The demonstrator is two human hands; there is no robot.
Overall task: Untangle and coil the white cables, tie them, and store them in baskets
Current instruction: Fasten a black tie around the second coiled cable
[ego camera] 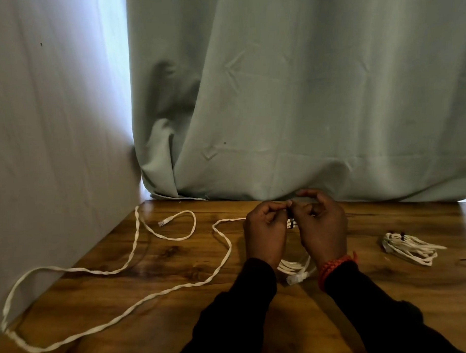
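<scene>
My left hand [265, 228] and right hand [322, 223] pinch a dark tie [289, 216] around the coiled cable [295, 266]; next, I'd cinch it.

White cables: one loose cable [141, 298], a coiled bundle [411, 248] banded in black; the worktop [176, 260] is warm brown wood with dark grain; pale grey-green curtain [303, 94]; black sleeves [247, 308]; an orange-red wristband [332, 266].

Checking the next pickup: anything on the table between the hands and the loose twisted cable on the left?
Nothing visible. The loose twisted cable lies on bare table left of the left hand. Both hands, the right hand included, are busy on the coil. No basket is in view.
</scene>
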